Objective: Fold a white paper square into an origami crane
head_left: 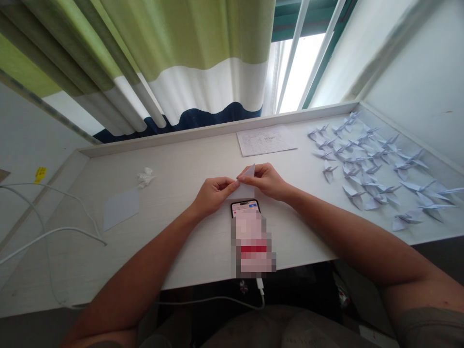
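Both my hands pinch one folded sheet of white paper (248,172) over the middle of the desk, just beyond a phone. My left hand (216,192) grips its left side between thumb and fingers. On the other side, my right hand (266,180) holds it with the thumb in front and the fingers behind. A pointed corner of the paper sticks up between the hands, and part of it is hidden by the fingers. Close below my hands lies the phone (250,208), its screen lit and mostly blurred, with a white charging cable (260,286) plugged into its near end.
Many folded paper cranes (371,169) cover the desk's right side. A printed sheet (266,140) lies at the back. On the left are a blank paper sheet (121,209), a crumpled tissue (145,177) and white cables (54,232). A curtain (203,82) hangs behind the desk's raised edge.
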`<control>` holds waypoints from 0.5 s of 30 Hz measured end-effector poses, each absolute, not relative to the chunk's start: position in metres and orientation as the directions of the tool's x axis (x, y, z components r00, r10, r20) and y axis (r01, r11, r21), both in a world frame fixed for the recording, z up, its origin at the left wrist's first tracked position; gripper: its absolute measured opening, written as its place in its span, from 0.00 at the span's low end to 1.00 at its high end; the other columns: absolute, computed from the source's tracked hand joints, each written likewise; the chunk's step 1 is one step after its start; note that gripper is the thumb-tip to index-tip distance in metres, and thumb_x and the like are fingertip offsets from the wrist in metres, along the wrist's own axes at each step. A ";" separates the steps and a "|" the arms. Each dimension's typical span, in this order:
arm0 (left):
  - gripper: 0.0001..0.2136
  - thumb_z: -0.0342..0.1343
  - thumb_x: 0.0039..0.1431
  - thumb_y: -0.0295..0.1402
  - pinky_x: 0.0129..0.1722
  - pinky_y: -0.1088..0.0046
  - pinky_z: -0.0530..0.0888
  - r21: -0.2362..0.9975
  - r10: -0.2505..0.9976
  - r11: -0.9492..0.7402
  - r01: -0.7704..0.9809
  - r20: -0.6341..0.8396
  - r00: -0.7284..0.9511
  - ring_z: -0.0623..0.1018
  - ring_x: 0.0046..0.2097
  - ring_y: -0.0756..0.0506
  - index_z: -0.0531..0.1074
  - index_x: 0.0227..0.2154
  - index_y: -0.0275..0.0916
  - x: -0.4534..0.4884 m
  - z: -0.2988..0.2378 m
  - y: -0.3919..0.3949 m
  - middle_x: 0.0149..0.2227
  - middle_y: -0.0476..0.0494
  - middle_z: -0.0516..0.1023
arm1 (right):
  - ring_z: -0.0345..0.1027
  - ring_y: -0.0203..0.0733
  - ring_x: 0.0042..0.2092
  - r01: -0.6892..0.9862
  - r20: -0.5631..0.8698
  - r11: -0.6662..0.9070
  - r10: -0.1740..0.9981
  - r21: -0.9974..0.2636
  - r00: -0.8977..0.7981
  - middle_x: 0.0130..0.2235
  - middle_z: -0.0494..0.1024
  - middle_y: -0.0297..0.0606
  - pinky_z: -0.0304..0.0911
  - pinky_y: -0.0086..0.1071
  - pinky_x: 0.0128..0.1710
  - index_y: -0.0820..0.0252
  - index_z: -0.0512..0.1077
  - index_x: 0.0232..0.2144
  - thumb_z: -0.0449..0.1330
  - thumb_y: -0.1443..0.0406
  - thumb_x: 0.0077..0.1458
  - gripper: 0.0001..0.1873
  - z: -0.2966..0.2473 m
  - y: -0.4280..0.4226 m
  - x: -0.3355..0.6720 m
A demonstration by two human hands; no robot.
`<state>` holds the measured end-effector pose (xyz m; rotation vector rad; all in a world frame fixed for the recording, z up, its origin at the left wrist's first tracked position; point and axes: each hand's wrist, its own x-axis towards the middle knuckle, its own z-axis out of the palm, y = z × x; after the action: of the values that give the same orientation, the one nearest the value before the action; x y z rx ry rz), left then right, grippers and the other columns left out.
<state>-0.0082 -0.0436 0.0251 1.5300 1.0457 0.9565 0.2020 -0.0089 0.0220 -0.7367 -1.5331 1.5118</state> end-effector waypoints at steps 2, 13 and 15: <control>0.20 0.67 0.59 0.52 0.34 0.72 0.74 0.977 0.947 -0.138 0.164 0.082 0.309 0.79 0.33 0.47 0.85 0.34 0.35 -0.008 0.026 -0.044 0.33 0.43 0.85 | 0.75 0.39 0.34 -0.149 0.182 0.126 0.870 -0.981 -0.459 0.33 0.84 0.37 0.71 0.34 0.36 0.59 0.83 0.30 0.75 0.55 0.54 0.14 0.023 -0.009 0.202; 0.17 0.73 0.53 0.48 0.36 0.71 0.77 0.978 0.966 -0.147 0.150 0.109 0.235 0.81 0.34 0.45 0.86 0.33 0.36 -0.006 0.027 -0.045 0.34 0.41 0.87 | 0.74 0.40 0.36 -0.123 0.250 0.218 0.840 -0.968 -0.482 0.34 0.84 0.37 0.69 0.36 0.38 0.57 0.83 0.30 0.73 0.54 0.56 0.13 0.022 -0.008 0.202; 0.17 0.72 0.54 0.48 0.37 0.71 0.77 0.977 0.964 -0.157 0.148 0.119 0.237 0.81 0.35 0.45 0.85 0.33 0.36 -0.005 0.029 -0.045 0.35 0.41 0.87 | 0.74 0.40 0.37 -0.102 0.290 0.275 0.831 -0.956 -0.474 0.34 0.83 0.37 0.68 0.36 0.39 0.57 0.83 0.29 0.73 0.54 0.57 0.14 0.022 -0.007 0.202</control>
<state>-0.0049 -0.0454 0.0288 1.5337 1.0841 1.0518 0.2015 -0.0068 0.0219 -0.6779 -1.6685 1.3367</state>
